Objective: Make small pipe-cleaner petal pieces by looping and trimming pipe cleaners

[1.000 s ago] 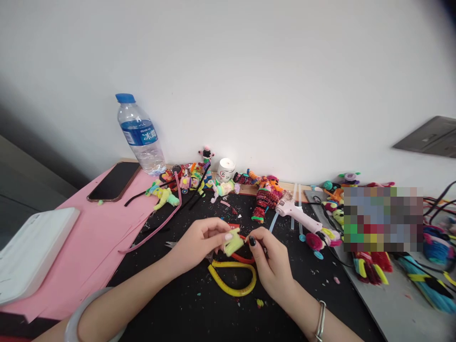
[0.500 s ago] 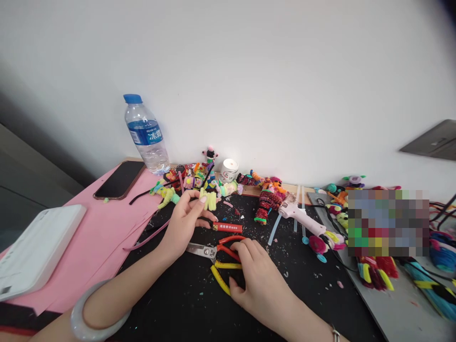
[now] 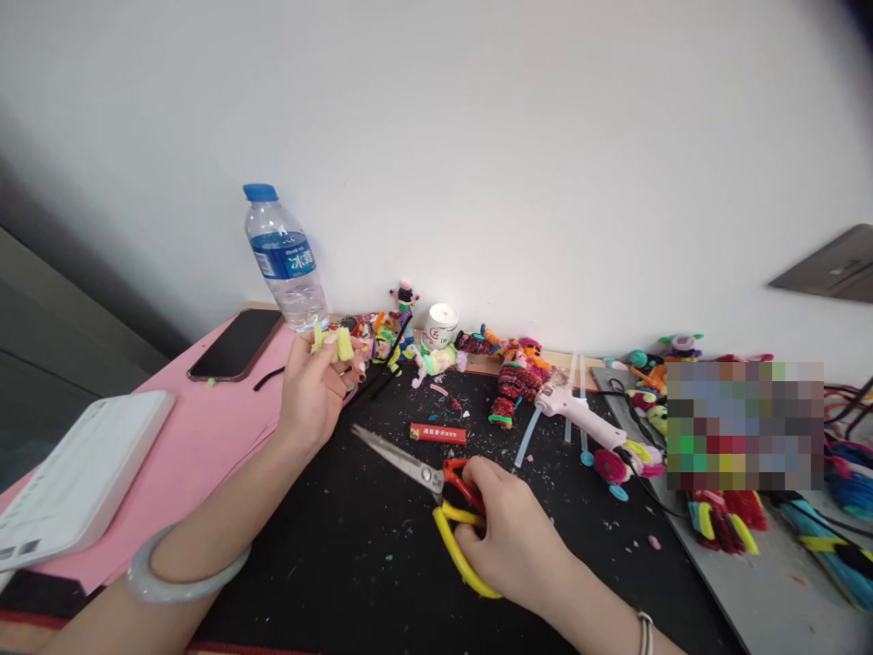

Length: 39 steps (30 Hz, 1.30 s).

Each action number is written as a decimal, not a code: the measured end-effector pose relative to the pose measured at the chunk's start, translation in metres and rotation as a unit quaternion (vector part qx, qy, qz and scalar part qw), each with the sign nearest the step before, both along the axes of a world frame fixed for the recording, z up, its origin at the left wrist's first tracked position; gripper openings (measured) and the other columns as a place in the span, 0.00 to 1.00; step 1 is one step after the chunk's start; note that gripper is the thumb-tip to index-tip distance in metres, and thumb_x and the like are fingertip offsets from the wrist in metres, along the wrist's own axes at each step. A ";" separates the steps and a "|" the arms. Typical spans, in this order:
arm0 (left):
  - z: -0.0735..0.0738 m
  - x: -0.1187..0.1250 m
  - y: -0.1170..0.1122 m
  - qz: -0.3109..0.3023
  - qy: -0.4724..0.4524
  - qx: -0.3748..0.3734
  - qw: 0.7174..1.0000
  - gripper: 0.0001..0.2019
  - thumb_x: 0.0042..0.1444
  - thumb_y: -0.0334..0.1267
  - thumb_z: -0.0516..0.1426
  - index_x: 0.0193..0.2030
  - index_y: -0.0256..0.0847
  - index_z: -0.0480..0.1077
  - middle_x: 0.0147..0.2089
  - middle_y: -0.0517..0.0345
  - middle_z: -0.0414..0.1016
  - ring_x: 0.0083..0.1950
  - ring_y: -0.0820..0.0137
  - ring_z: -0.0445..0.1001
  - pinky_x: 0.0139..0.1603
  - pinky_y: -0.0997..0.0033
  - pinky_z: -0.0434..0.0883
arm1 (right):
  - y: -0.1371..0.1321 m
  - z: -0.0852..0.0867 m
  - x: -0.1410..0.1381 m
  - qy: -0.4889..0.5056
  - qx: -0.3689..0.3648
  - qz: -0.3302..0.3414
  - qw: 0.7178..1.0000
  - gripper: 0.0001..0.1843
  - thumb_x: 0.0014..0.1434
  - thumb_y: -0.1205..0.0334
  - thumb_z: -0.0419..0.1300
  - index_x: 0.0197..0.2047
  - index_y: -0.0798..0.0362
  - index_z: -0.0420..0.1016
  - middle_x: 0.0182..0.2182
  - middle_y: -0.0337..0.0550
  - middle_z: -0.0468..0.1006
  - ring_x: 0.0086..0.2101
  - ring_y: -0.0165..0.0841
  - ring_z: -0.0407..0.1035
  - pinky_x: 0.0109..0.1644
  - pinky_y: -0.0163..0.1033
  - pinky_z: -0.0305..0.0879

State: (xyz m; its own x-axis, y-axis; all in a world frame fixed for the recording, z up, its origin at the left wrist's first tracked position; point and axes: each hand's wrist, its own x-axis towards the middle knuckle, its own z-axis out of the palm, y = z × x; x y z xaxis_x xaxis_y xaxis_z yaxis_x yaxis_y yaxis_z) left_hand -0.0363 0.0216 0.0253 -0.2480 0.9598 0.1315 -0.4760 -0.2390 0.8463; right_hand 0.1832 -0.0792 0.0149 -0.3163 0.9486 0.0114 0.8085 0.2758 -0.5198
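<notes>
My left hand (image 3: pixel 314 391) is closed on a short bunch of pale yellow pipe cleaner pieces (image 3: pixel 345 344), pinched between thumb and fingers beside the water bottle's base. My right hand (image 3: pixel 505 523) grips a pair of scissors (image 3: pixel 401 459) with one red and one yellow handle. Their blades point left, toward the left wrist, over the black mat (image 3: pixel 327 564) and apart from the yellow pieces. Just beyond the blades lies a small red printed bar (image 3: pixel 437 434). Scraps of coloured fuzz are scattered around it.
A water bottle (image 3: pixel 286 259), a phone (image 3: pixel 235 344) and a white box-like device (image 3: pixel 88 473) stand at left on pink sheets (image 3: pixel 197 437). Fuzzy dolls (image 3: pixel 440 361) and a white cup (image 3: pixel 442 323) line the wall. A glue gun (image 3: pixel 583 423) lies right, near a grey board (image 3: pixel 709 582).
My left hand has moved left and up with the yellow pieces. My right hand has shifted right and slightly down, taking the scissors along, and its fingers now wrap the handles more fully.
</notes>
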 end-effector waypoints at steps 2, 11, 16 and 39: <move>-0.003 0.003 0.000 -0.013 0.012 -0.015 1.000 0.09 0.52 0.35 0.58 0.37 0.43 0.61 0.34 0.62 0.72 0.26 0.79 0.68 0.27 0.79 0.66 | 0.001 -0.003 0.000 0.066 -0.008 -0.011 0.998 0.11 0.40 0.73 0.52 0.28 0.50 0.56 0.23 0.35 0.65 0.23 0.29 0.58 0.25 0.32 0.52; -0.019 0.032 -0.022 -0.253 0.097 -0.090 0.958 0.09 0.58 0.41 0.54 0.42 0.41 0.61 0.28 0.67 0.58 0.21 0.83 0.52 0.25 0.80 0.59 | 0.010 -0.009 0.004 0.150 -0.048 -0.096 0.983 0.17 0.46 0.62 0.59 0.22 0.50 0.49 0.18 0.28 0.51 0.21 0.25 0.46 0.22 0.31 0.45; -0.018 0.036 -0.030 -0.299 0.124 -0.090 0.942 0.11 0.61 0.45 0.50 0.34 0.38 0.60 0.27 0.67 0.53 0.21 0.82 0.48 0.25 0.78 0.58 | 0.008 -0.001 0.007 0.105 -0.027 -0.111 0.988 0.10 0.48 0.63 0.57 0.30 0.50 0.55 0.23 0.33 0.62 0.23 0.28 0.55 0.26 0.32 0.52; -0.018 0.052 -0.062 -0.195 0.248 -0.069 0.946 0.15 0.64 0.47 0.42 0.30 0.40 0.56 0.24 0.67 0.50 0.23 0.78 0.51 0.22 0.76 0.59 | 0.000 0.007 0.000 -0.028 -0.074 -0.084 0.993 0.13 0.50 0.60 0.56 0.25 0.50 0.51 0.22 0.35 0.63 0.23 0.29 0.53 0.26 0.34 0.44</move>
State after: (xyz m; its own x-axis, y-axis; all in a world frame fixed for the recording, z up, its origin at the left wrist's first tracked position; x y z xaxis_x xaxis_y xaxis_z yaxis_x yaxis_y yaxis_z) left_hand 0.0153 -0.0404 0.0068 0.1875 0.9822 0.0053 -0.0405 0.0023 0.9992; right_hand 0.1833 -0.0789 0.0220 -0.1493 0.9780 -0.1455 0.8657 0.0582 -0.4971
